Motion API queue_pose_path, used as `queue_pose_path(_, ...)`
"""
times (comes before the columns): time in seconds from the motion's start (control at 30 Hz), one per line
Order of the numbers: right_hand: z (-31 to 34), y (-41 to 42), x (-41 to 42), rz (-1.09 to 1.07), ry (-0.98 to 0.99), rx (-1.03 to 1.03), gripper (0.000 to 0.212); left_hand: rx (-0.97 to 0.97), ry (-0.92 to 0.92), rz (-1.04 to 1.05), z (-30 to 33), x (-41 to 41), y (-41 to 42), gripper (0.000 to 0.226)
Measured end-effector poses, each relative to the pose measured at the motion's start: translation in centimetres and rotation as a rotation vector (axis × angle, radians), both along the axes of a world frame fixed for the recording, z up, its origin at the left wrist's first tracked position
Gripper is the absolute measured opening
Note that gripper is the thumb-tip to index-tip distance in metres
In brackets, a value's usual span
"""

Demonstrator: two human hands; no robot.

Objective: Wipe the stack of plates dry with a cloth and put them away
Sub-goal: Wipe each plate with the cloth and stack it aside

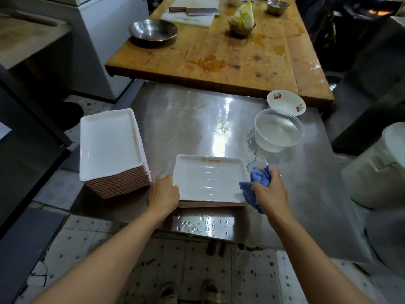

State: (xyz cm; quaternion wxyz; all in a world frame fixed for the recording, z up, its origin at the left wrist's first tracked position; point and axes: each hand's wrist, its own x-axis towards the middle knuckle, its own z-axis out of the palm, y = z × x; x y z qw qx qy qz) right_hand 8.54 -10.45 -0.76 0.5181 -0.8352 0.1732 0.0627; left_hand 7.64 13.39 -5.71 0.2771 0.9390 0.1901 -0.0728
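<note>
A short stack of white rectangular plates (208, 181) with pink undersides lies near the front edge of the wet steel table (186, 119). My left hand (163, 194) grips the stack's left edge. My right hand (271, 188) holds a crumpled blue cloth (255, 187) against the top plate's right edge. A taller stack of the same plates (109, 148) stands at the table's left edge, apart from both hands.
A clear plastic tub of water (278, 132) and a small white bowl with cherries (286, 102) sit at the right of the steel table. Behind is a wooden table (219, 58) with a steel bowl (153, 30), cleaver (195, 10) and cabbage (243, 15). A white bucket (379, 167) stands right.
</note>
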Motion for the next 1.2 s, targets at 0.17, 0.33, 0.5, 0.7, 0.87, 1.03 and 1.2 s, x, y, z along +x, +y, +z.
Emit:
queue_pose_path(0.17, -0.7, 0.1, 0.4, 0.089, 0.017, -0.042, 0.051, -0.035, -0.040, 0.017, 0.2, -0.1, 0.1, 0.014)
queue_pose_path(0.33, -2.0, 1.1, -0.3, 0.315, 0.024, -0.352, 0.043, -0.079, -0.084, 0.004, 0.2, -0.4, -0.4, 0.012)
queue_pose_path(0.5, -3.0, 2.0, -1.4, 0.429, -0.219, -0.651, 0.038, -0.109, -0.100, 0.009, 0.2, -0.6, -0.4, 0.020)
queue_pose_path(0.7, -4.6, 2.2, 0.1, 0.495, -0.176, -0.764, 0.030, -0.157, -0.133, -0.013, 0.3, -0.7, -0.4, 0.022)
queue_pose_path(0.87, -5.7, 2.5, 3.9, 0.481, -0.269, -0.761, 0.024, -0.130, -0.131, -0.053, 0.0, -0.5, -0.2, 0.016)
queue_pose_path(1.03, -5.6, 4.3, 5.6, 0.297, -0.347, -0.588, 0.018, -0.145, -0.148, -0.055, -0.7, -0.5, -0.3, 0.017)
queue_pose_path(1.2, -6.0, 7.7, 4.8, 0.462, -0.407, -0.466, 0.016, -0.133, -0.148, -0.047, -1.4, -0.6, -0.3, 0.020)
